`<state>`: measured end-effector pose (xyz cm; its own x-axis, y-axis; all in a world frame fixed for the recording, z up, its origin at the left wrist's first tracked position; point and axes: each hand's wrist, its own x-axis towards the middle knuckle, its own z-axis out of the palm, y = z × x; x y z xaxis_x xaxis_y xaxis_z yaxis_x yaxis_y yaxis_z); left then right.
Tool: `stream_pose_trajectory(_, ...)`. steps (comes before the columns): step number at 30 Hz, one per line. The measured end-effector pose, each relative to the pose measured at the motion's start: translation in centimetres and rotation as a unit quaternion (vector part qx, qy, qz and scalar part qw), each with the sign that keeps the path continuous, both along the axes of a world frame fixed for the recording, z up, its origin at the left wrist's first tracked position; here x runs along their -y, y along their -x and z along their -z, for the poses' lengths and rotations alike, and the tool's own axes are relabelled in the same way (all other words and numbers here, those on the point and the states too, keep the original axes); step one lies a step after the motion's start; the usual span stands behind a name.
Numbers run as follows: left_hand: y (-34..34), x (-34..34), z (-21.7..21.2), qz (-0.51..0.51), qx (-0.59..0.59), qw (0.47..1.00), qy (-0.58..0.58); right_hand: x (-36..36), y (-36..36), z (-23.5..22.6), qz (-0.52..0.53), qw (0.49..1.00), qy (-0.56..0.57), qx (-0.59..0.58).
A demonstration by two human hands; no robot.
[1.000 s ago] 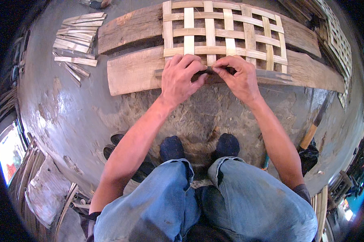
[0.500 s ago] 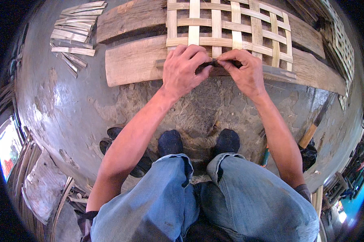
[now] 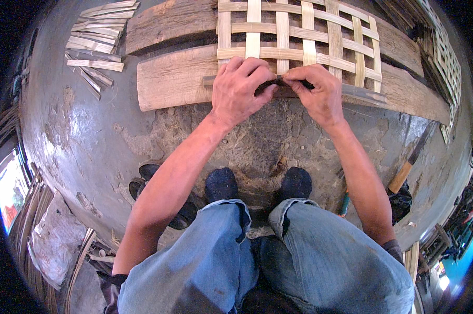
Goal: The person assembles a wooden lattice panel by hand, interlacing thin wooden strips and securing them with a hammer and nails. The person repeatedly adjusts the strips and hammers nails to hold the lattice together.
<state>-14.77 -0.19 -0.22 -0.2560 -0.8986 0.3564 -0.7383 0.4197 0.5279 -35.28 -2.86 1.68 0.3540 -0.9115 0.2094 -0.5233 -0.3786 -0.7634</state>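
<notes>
A lattice of pale flat bamboo strips [image 3: 253, 39], loosely woven with square gaps, lies on two wooden planks [image 3: 168, 83] in front of me. Along its near edge runs a darker grey-brown strip [image 3: 363, 94], crosswise to the upright strips. My left hand [image 3: 241, 93] is closed over this dark strip, with its thumb and fingertips pinching toward the middle. Just beside it, my right hand [image 3: 320, 93] pinches the same strip between thumb and forefinger. The fingertips of both hands nearly meet, and the strip's middle is partly hidden beneath them.
Short split strips [image 3: 97, 39] lie piled on the floor at the far left. On the right is a long knife with a wooden handle [image 3: 399, 178], and beyond it another woven panel [image 3: 451, 68]. Dark sandals [image 3: 137, 187] sit by my left forearm; a whitish sack [image 3: 58, 243] lies lower left.
Almost nothing differs. Both hands keep their pinch at the same place; the lattice and dark strip appear shifted very slightly to the right.
</notes>
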Motion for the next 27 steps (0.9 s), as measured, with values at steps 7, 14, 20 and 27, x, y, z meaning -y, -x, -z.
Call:
stream_pose_trajectory(7,0.0,0.0,-0.2,-0.009,-0.013,1.000,0.010,0.1,0.1,-0.3,-0.029,0.998,0.047,-0.007)
stream_pose_trajectory(14,1.2,-0.3,-1.2,-0.039,-0.049,0.997,-0.042,0.4,0.5,0.1,-0.024,0.997,0.073,-0.007)
stream_pose_trajectory(20,2.7,-0.5,-1.1,-0.092,-0.084,0.991,-0.047,0.5,0.3,0.9,-0.024,0.994,0.106,0.024)
stream_pose_trajectory(27,2.9,-0.5,-1.0,-0.093,-0.071,0.992,-0.044,0.3,0.4,0.2,-0.026,0.996,0.084,0.014)
